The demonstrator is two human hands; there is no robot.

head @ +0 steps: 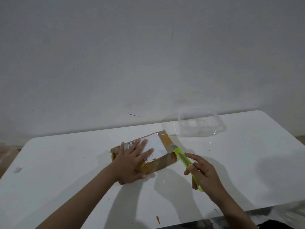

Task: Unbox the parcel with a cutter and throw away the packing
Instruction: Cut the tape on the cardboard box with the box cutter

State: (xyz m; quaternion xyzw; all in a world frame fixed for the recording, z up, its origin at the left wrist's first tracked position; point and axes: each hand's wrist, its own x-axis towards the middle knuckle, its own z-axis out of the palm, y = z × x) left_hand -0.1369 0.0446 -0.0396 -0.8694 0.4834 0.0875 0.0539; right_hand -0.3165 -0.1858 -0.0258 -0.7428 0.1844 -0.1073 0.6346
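Parcel, a flat brown taped box, lies mid-table with a clear plastic tub far right of it. Flat-fingered, the left hand presses it down while the right hand grips the yellow cutter, tip at the parcel's right edge. Slitting the tape seems underway; next calls for a shallow, steady draw along that seam.

Left hand flat — right hand (curled).

Single head-worn wide-angle view, facing forward and down across a white table toward a bare wall — the wall fills the upper half, both forearms enter from the bottom edge at close range.
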